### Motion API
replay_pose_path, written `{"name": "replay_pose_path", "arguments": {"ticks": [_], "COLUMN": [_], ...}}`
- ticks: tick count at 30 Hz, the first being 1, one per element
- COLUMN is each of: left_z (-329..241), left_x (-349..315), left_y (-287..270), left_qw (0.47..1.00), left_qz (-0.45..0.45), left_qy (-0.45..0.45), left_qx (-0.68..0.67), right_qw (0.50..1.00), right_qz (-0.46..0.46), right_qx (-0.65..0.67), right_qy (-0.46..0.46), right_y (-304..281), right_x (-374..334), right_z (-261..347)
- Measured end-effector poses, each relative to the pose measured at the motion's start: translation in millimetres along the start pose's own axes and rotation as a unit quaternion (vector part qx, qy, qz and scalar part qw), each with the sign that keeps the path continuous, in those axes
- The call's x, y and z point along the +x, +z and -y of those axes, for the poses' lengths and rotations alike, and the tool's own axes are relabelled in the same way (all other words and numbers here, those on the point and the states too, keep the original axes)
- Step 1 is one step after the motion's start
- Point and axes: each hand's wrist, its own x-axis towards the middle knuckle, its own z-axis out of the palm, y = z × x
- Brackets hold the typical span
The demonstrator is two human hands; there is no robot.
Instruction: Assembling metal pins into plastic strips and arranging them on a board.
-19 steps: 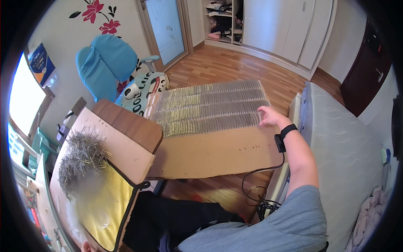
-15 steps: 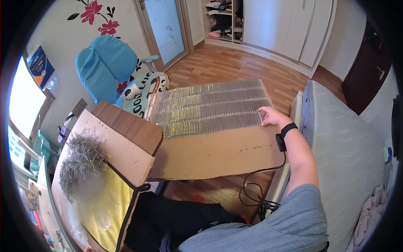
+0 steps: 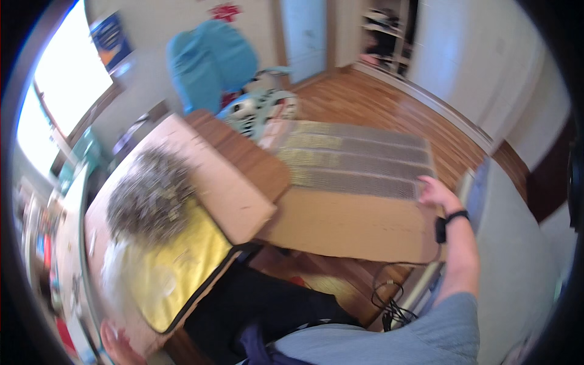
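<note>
My right hand [image 3: 439, 193] reaches to the right end of the nearest row of small, shiny, translucent pieces [image 3: 359, 159]. Its thumb and forefinger are apart at the row's end, and I make out nothing between them. These rows lie side by side on a brown cardboard sheet [image 3: 359, 222]. At the lower left edge, my left hand [image 3: 118, 344] shows only in part, blurred, beside the near cardboard; its grip is unclear. Further up from it are a yellow cloth with black edging [image 3: 198, 258] and a tangled heap of thin, greyish pieces [image 3: 149, 194].
A brown wooden board [image 3: 243, 152] lies between the two cardboard sheets. Behind stands a chair with a blue cover [image 3: 213, 61]. A pale mattress [image 3: 511, 261] is on the right, and black cables [image 3: 392, 304] hang beside it. Clear plastic [image 3: 118, 274] lies by the cloth.
The view has swung left, so everything sits further right, and it is blurred. My left hand has come further into view at the lower left. My right hand stays at the row's end.
</note>
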Motion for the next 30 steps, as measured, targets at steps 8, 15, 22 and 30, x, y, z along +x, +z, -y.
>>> {"name": "replay_pose_path", "arguments": {"ticks": [8,15,22,30], "left_z": [17,-6,-3,9], "left_x": [-10,-46,-47,-46], "left_y": [13,56,71,62], "left_qw": [0.991,0.94,0.9,0.901], "left_qz": [0.102,0.229,0.271,0.262], "left_qy": [0.084,-0.164,-0.191,-0.177], "left_qx": [-0.022,-0.191,-0.282,-0.296], "right_qw": [0.975,0.892,0.867,0.798], "right_qz": [-0.162,-0.017,0.04,-0.002], "right_qx": [-0.042,-0.07,-0.086,-0.229], "right_qy": [-0.145,-0.446,-0.489,-0.558], "right_y": [43,171,310,310], "right_x": [-78,-131,-101,-97], "right_z": [238,418,431,455]}}
